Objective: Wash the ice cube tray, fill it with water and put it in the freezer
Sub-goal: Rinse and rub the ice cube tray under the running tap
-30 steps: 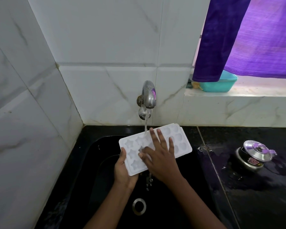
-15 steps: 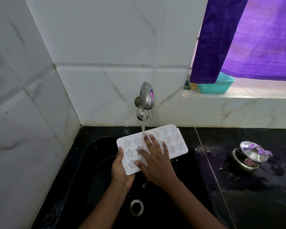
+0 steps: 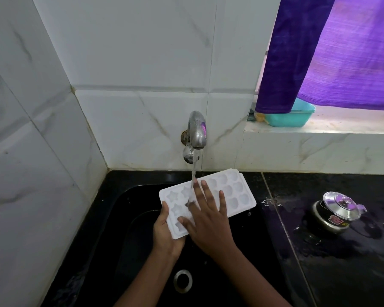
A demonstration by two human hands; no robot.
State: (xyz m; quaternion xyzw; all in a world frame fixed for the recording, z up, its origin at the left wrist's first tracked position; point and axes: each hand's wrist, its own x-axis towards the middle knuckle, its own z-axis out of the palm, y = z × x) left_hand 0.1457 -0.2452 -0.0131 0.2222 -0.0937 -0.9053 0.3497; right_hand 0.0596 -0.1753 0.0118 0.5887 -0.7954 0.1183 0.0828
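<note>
A white ice cube tray (image 3: 235, 191) with star and shell moulds is held over the black sink (image 3: 124, 240), under the metal tap (image 3: 196, 131). Water runs from the tap onto the tray's middle and onto my fingers. My left hand (image 3: 164, 233) grips the tray's near left corner from below. My right hand (image 3: 208, 220) lies flat on top of the tray with fingers spread, covering its middle cells.
The sink drain (image 3: 182, 280) sits below my arms. On the wet black counter to the right stands a small steel pot with a lid (image 3: 335, 212). A teal basin (image 3: 290, 117) rests on the window sill behind a purple curtain (image 3: 333, 52). White tiled walls close the left and back.
My right hand has slid a little toward the tray's left end, rubbing over the cells. The tray and left hand stay under the running water.
</note>
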